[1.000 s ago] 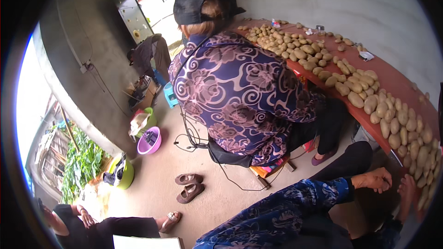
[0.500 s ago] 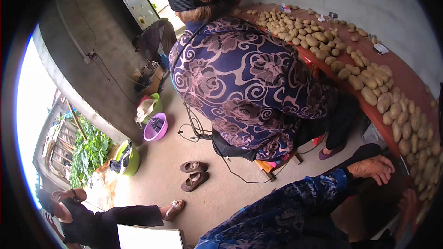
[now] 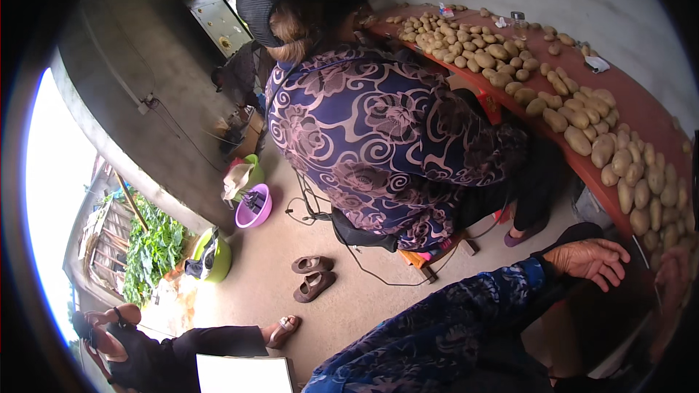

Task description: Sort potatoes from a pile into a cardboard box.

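My left hand [image 3: 586, 262], in a dark blue patterned sleeve, hangs in the air at the lower right, fingers apart and holding nothing visible, just short of the red table's edge [image 3: 593, 178]. Rows of pale yellow potatoes [image 3: 622, 164] lie along that table, the nearest beside my hands. My right hand [image 3: 666, 284] is at the far right rim, by the nearest potatoes, dim and blurred, so its fingers are unclear.
A person in flowered purple [image 3: 371, 153] sits ahead on a low stool, cables around it. Another person [image 3: 240, 76] bends behind; one in black [image 3: 145, 349] sits lower left. Brown shoes [image 3: 313, 284], basins [image 3: 253, 205] and a white board [image 3: 244, 375] are on my left.
My left hand has gone from curled to spread fingers and moved slightly up and right. My right hand has risen rightward. The person in black has raised a hand to the head.
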The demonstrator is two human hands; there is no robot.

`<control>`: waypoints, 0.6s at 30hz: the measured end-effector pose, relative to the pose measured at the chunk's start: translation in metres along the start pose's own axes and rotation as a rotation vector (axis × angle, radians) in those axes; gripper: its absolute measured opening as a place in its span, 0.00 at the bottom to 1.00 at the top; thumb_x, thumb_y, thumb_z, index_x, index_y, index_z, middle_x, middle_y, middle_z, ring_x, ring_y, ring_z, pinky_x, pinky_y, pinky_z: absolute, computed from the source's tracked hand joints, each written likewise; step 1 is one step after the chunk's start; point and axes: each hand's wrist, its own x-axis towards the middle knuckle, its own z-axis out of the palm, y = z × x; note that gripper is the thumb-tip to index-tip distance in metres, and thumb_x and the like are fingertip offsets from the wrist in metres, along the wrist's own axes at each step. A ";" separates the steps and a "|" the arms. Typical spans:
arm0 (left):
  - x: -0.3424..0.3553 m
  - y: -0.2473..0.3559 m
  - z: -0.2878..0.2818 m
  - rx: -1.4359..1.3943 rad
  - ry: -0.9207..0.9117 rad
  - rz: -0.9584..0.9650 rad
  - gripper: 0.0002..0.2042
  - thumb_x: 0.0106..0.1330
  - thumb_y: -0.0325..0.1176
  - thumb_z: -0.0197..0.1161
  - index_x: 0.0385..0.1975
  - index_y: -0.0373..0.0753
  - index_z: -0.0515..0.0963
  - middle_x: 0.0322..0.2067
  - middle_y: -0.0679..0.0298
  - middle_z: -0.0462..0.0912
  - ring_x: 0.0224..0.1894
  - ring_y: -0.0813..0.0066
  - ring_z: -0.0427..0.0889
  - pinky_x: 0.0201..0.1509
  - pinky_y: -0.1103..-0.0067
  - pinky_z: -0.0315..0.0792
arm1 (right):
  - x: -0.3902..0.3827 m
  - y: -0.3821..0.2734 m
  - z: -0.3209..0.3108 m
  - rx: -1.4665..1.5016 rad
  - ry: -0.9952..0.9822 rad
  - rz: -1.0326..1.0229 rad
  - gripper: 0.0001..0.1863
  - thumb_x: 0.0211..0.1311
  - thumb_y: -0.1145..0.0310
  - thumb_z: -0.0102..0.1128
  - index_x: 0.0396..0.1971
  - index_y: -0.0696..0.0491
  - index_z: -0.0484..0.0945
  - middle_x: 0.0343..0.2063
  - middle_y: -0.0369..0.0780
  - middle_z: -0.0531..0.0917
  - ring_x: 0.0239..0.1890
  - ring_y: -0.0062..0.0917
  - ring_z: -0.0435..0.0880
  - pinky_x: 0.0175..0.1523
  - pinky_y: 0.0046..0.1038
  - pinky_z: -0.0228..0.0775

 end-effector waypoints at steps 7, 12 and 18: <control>0.004 -0.008 0.008 0.020 -0.004 -0.007 0.18 0.72 0.41 0.57 0.56 0.40 0.69 0.43 0.55 0.81 0.45 0.63 0.84 0.47 0.64 0.80 | 0.007 -0.051 0.034 0.047 0.110 -0.047 0.14 0.67 0.65 0.54 0.48 0.55 0.74 0.35 0.37 0.77 0.31 0.19 0.76 0.35 0.20 0.70; 0.007 -0.014 0.012 0.022 0.012 -0.020 0.18 0.72 0.42 0.58 0.56 0.41 0.69 0.44 0.55 0.81 0.46 0.63 0.84 0.47 0.64 0.80 | 0.000 -0.028 0.030 0.090 0.170 -0.038 0.14 0.66 0.65 0.54 0.48 0.55 0.74 0.36 0.37 0.77 0.31 0.19 0.77 0.35 0.20 0.70; 0.004 -0.024 0.018 0.048 0.022 -0.037 0.18 0.72 0.42 0.58 0.56 0.41 0.69 0.44 0.56 0.81 0.46 0.63 0.83 0.47 0.64 0.80 | -0.011 0.000 0.020 0.124 0.229 -0.024 0.14 0.66 0.66 0.54 0.48 0.55 0.75 0.36 0.37 0.77 0.32 0.19 0.77 0.36 0.21 0.70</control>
